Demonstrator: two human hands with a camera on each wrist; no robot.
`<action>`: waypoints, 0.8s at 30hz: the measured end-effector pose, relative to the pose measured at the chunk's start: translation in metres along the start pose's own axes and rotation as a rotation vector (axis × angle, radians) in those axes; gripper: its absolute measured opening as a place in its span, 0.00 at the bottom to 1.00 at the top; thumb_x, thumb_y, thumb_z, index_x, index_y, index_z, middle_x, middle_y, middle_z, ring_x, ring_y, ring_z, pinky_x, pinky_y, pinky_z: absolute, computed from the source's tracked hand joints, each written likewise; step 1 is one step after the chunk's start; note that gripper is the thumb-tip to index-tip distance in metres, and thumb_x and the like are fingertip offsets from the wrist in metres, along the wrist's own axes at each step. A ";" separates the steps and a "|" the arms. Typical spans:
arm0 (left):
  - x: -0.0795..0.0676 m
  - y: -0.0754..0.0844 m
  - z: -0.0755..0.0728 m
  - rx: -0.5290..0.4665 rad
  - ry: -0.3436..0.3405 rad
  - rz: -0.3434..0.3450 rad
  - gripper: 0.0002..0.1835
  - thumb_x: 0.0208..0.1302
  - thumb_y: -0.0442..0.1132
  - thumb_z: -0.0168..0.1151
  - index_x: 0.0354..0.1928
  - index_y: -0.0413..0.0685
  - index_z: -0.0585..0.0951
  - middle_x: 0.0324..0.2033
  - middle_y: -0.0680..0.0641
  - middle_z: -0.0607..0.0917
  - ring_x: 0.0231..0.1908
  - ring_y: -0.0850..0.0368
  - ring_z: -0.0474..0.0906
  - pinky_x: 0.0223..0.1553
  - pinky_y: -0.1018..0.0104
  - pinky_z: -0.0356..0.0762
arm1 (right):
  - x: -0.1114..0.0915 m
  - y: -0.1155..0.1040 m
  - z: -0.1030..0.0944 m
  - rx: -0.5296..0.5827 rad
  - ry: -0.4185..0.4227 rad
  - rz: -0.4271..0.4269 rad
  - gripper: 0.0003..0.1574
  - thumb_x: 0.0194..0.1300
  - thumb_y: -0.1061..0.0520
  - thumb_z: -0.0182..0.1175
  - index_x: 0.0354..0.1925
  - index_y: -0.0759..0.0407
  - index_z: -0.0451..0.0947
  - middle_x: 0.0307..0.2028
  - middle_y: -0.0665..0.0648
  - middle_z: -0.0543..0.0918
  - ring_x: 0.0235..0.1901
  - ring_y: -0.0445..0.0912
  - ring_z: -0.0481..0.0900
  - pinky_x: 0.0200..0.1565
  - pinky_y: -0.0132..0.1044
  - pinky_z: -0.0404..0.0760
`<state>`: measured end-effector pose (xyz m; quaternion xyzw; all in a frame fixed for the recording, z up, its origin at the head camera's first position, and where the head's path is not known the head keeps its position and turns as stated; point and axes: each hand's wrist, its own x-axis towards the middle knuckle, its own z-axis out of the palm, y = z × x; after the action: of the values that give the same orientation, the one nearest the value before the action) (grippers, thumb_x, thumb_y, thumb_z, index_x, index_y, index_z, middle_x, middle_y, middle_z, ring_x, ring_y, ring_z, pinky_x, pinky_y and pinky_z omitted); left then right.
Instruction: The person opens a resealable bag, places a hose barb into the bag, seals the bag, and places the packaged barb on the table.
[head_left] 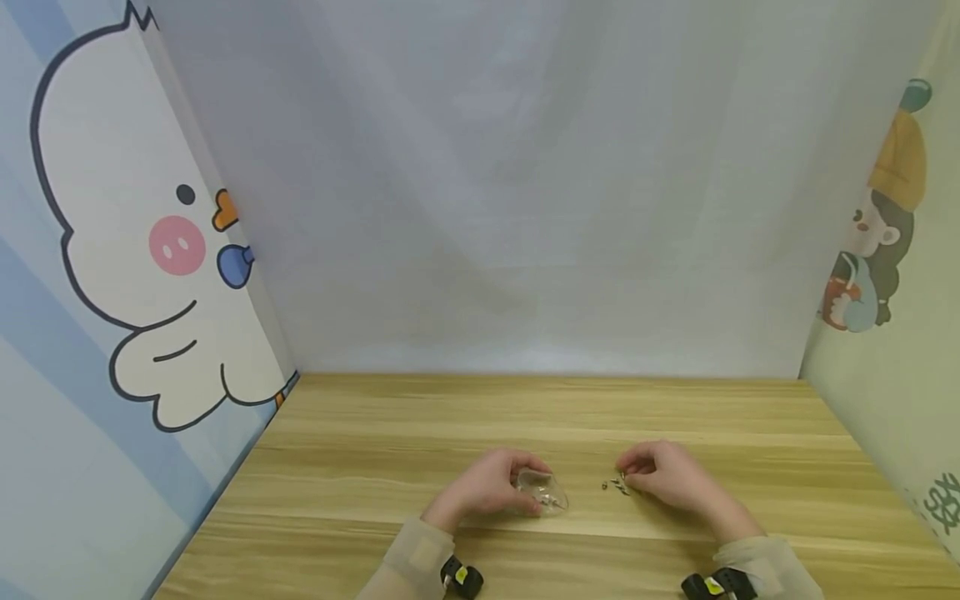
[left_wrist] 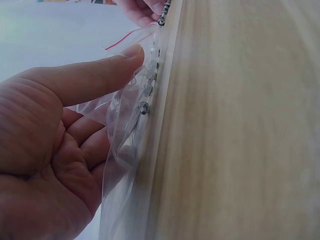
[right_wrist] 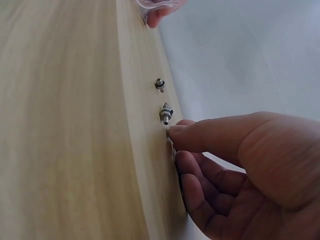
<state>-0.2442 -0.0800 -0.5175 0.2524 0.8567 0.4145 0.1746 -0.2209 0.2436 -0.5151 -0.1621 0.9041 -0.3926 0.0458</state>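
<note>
**Two bare hands at a table, one holding a clear bag, the other at small metal parts**

A person's hands meet the work near the front of a wood-grain table (head_left: 390, 433). The left hand (head_left: 491, 485) holds a clear plastic bag (head_left: 553, 495), its thumb laid over the plastic and its fingers bent behind. A red line (left_wrist: 119, 42) runs along one edge of the bag, and a few metal pieces (left_wrist: 144, 108) show inside it, low down.

To the right of the bag, and apart from it, small loose metal parts (right_wrist: 166, 115) lie on the table in a little group; one sits slightly nearer the bag. The right hand (head_left: 671, 477) is just beside them. Its thumb and forefinger are drawn narrowly together and the other fingers are curled in; whether a part is pinched between the tips, I cannot tell.

Pale sleeves (head_left: 420, 552) cover both forearms, and a small black device (head_left: 468, 581) is strapped at each wrist. Behind the table hangs a plain grey-white backdrop (head_left: 487, 208). On the left wall is a large white cartoon bird (head_left: 105, 167); on the right, a cartoon figure in an orange hat (head_left: 900, 162).
</note>
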 end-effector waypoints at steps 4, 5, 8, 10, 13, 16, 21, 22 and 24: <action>-0.001 0.000 0.000 -0.007 0.002 -0.006 0.26 0.51 0.39 0.86 0.54 0.61 0.89 0.55 0.60 0.88 0.47 0.63 0.79 0.52 0.60 0.77 | 0.000 0.000 0.001 -0.006 -0.007 -0.012 0.09 0.65 0.64 0.71 0.44 0.63 0.89 0.36 0.49 0.88 0.37 0.42 0.83 0.42 0.35 0.82; -0.001 0.000 0.000 -0.009 0.003 -0.008 0.27 0.51 0.39 0.86 0.54 0.61 0.89 0.55 0.60 0.88 0.46 0.63 0.79 0.52 0.60 0.77 | 0.000 0.000 0.001 -0.006 -0.007 -0.014 0.08 0.65 0.64 0.71 0.44 0.62 0.89 0.36 0.49 0.88 0.37 0.42 0.83 0.42 0.35 0.82; -0.001 0.001 0.000 -0.017 0.003 -0.010 0.27 0.51 0.39 0.86 0.55 0.61 0.89 0.55 0.60 0.88 0.46 0.62 0.79 0.50 0.60 0.78 | 0.000 0.001 0.001 -0.008 -0.006 -0.022 0.08 0.64 0.64 0.72 0.43 0.63 0.89 0.36 0.49 0.87 0.36 0.41 0.82 0.41 0.35 0.81; -0.001 0.001 0.000 -0.017 0.003 -0.009 0.27 0.51 0.39 0.86 0.55 0.61 0.89 0.54 0.60 0.88 0.46 0.62 0.79 0.50 0.60 0.78 | 0.000 0.001 0.001 -0.008 -0.005 -0.021 0.08 0.64 0.64 0.72 0.43 0.63 0.89 0.35 0.49 0.87 0.36 0.41 0.82 0.40 0.35 0.81; -0.001 0.001 0.000 -0.011 0.001 -0.007 0.27 0.52 0.39 0.86 0.55 0.61 0.89 0.55 0.60 0.88 0.47 0.63 0.79 0.51 0.60 0.77 | 0.000 0.002 0.002 -0.004 -0.005 -0.011 0.07 0.64 0.63 0.72 0.42 0.62 0.89 0.35 0.49 0.87 0.36 0.41 0.82 0.40 0.35 0.81; -0.001 0.000 0.001 -0.010 0.001 -0.009 0.26 0.52 0.40 0.86 0.55 0.62 0.89 0.55 0.61 0.88 0.47 0.63 0.79 0.51 0.60 0.77 | 0.000 0.003 0.001 0.002 -0.009 0.001 0.06 0.64 0.63 0.72 0.41 0.61 0.88 0.35 0.48 0.87 0.36 0.42 0.82 0.40 0.35 0.81; -0.001 -0.001 0.001 -0.010 0.003 -0.006 0.26 0.52 0.40 0.86 0.55 0.62 0.89 0.55 0.61 0.88 0.46 0.63 0.78 0.50 0.61 0.77 | 0.000 0.004 0.000 -0.002 -0.018 -0.003 0.05 0.66 0.62 0.72 0.41 0.60 0.88 0.34 0.48 0.87 0.36 0.43 0.82 0.39 0.35 0.81; -0.001 -0.001 0.001 -0.008 0.003 -0.004 0.26 0.52 0.40 0.86 0.55 0.62 0.89 0.55 0.61 0.88 0.46 0.63 0.78 0.50 0.61 0.77 | 0.000 0.004 0.000 -0.006 -0.018 -0.005 0.05 0.66 0.61 0.72 0.41 0.60 0.88 0.34 0.48 0.87 0.36 0.42 0.81 0.39 0.35 0.81; 0.000 -0.001 0.001 -0.009 0.003 -0.003 0.26 0.52 0.40 0.86 0.55 0.62 0.89 0.55 0.61 0.88 0.46 0.63 0.78 0.50 0.61 0.77 | 0.000 0.005 -0.001 -0.015 -0.020 -0.014 0.05 0.66 0.61 0.72 0.40 0.59 0.88 0.34 0.47 0.86 0.35 0.41 0.81 0.39 0.35 0.81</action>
<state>-0.2437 -0.0803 -0.5187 0.2496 0.8555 0.4186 0.1752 -0.2221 0.2473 -0.5181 -0.1729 0.9054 -0.3845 0.0508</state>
